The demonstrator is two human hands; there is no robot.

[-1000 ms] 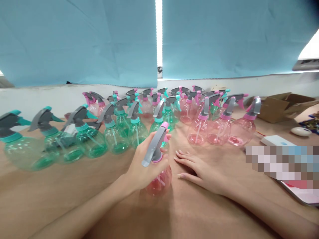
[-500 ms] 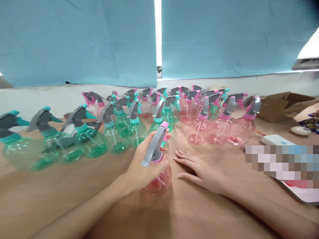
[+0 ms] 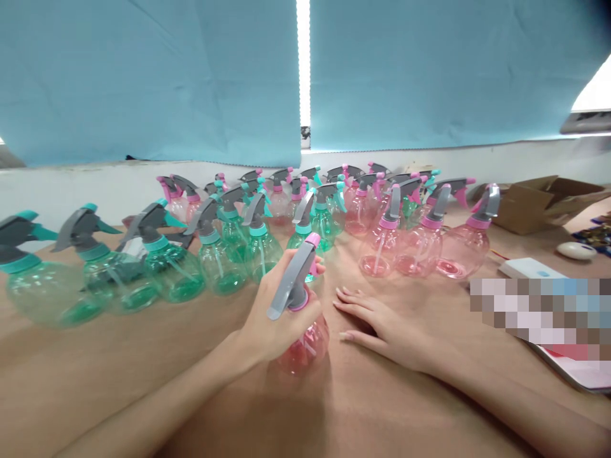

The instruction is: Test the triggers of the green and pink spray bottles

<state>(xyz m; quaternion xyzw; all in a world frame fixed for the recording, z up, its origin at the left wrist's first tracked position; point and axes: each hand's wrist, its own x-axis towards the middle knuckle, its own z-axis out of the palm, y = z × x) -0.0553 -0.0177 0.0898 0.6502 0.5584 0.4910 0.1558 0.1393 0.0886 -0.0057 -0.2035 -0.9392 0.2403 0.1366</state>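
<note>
My left hand (image 3: 274,318) is wrapped round the neck of a pink spray bottle (image 3: 305,346) with a grey and pink trigger head, which stands on the wooden table (image 3: 372,407). Flat on the table to the right of that bottle lies my right hand (image 3: 382,324), fingers spread and holding nothing. Beyond my left hand is a row of green spray bottles (image 3: 222,267) with turquoise collars. Several pink spray bottles (image 3: 379,251) stand beyond my right hand.
More pink and green bottles crowd the back by the white wall (image 3: 95,184). At the right are an open cardboard box (image 3: 534,207), a white mouse (image 3: 576,250), a white box (image 3: 534,268) and a partly pixelated flat object. Blue curtains (image 3: 153,76) hang behind.
The spray head of the bottle in my left hand has shifted very slightly to the left. My right hand stays where it was.
</note>
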